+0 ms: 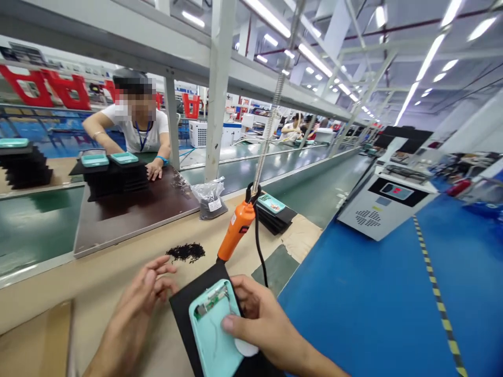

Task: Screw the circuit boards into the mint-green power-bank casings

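Here, the right hand [267, 324] clamps a teal plastic casing [214, 335] at lower centre of the frame, on a black mat [192, 293]. Its long axis runs nearly up the frame, circuit board [212, 301] end away. The left hand [137, 309] hovers open, fingers apart, near a heap of black screws [185, 252] on the table [98, 277].

This was a factory assembly floor. A long green conveyor belt [251, 173] ran away from the center of the frame beneath a steel frame [118, 36], with a co-worker [129, 123] at upper left, more workers [291, 128] farther down the line, rows of ceiling lights [314, 60] overhead, and a blue floor [365, 309] with striped tape [438, 298] at lower right.
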Action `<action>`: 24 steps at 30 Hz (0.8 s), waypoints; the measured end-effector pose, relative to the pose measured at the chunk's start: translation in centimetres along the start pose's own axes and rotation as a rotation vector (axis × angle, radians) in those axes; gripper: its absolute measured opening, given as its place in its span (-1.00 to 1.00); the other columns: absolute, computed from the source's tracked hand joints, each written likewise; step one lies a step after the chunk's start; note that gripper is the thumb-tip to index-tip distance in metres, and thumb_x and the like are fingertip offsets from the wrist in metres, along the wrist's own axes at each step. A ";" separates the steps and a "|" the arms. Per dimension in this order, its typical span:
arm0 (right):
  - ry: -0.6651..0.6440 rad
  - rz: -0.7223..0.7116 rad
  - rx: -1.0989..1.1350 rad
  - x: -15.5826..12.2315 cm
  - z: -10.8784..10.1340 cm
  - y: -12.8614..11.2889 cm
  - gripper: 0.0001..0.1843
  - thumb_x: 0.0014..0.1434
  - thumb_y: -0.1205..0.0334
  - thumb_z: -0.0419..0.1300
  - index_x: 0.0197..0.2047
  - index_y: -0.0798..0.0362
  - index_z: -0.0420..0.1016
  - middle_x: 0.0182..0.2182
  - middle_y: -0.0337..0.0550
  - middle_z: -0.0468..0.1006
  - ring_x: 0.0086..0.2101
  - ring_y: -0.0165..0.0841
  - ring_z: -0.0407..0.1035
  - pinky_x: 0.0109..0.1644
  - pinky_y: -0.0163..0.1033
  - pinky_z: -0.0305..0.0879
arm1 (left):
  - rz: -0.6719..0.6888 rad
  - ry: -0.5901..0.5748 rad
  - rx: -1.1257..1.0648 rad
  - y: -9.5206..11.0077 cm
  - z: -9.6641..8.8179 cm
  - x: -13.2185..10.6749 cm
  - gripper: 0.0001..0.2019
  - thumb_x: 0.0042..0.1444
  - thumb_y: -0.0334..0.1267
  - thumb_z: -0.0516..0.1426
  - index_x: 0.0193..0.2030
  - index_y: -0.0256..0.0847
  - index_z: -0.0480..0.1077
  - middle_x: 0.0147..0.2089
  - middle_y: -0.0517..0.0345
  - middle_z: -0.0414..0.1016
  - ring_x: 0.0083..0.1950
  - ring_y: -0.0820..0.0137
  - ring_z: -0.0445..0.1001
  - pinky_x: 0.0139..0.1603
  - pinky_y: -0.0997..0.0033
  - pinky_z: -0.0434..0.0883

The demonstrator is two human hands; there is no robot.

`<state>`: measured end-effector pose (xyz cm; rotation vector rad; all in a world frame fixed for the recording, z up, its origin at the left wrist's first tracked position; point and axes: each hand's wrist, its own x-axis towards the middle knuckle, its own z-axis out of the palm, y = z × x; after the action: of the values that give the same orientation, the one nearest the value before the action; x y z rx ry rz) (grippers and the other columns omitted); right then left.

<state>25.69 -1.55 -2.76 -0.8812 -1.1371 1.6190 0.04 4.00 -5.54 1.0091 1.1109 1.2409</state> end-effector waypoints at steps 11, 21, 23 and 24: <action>0.471 -0.294 -0.463 7.4 -17.1 -18.1 -0.16 0.15 -0.04 0.60 0.37 0.00 0.41 -0.15 -0.11 0.73 -0.31 -0.29 0.60 -0.26 -0.26 0.58 | -0.027 0.032 0.401 -5.7 -0.5 2.8 -0.10 -0.02 0.57 0.31 0.18 -0.18 0.56 0.01 -0.08 0.68 0.05 0.01 0.65 0.09 0.09 0.61; 0.415 -0.006 -0.983 18.8 -26.2 -16.5 -0.68 0.51 0.11 0.37 0.19 0.12 0.57 -0.01 -0.08 0.64 -0.15 -0.28 0.60 -0.07 -0.13 0.66 | -0.021 -0.018 0.361 -5.9 -1.6 4.3 -0.09 -0.18 0.59 0.37 0.03 -0.20 0.63 -0.12 -0.11 0.72 -0.04 0.04 0.71 -0.05 0.20 0.68; 0.440 0.004 -1.097 19.5 -27.2 -15.9 -0.64 0.50 0.09 0.38 0.22 0.11 0.57 0.05 -0.04 0.64 -0.07 -0.22 0.61 0.01 -0.05 0.66 | -0.025 -0.041 0.359 -6.3 -2.0 4.5 -0.11 -0.13 0.58 0.37 0.05 -0.20 0.63 -0.11 -0.11 0.73 -0.04 0.04 0.72 -0.07 0.21 0.68; 0.455 0.004 -1.149 19.7 -27.6 -15.7 -0.63 0.49 0.08 0.38 0.23 0.11 0.56 0.09 -0.03 0.63 -0.03 -0.19 0.60 0.06 -0.01 0.66 | -0.024 -0.046 0.367 -6.5 -2.1 4.6 -0.12 -0.11 0.57 0.36 0.06 -0.20 0.63 -0.11 -0.11 0.73 -0.04 0.04 0.72 -0.06 0.21 0.69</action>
<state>49.30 26.87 2.73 -1.8364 -1.6926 0.5682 -0.81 8.04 -12.62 1.2872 1.3404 1.0084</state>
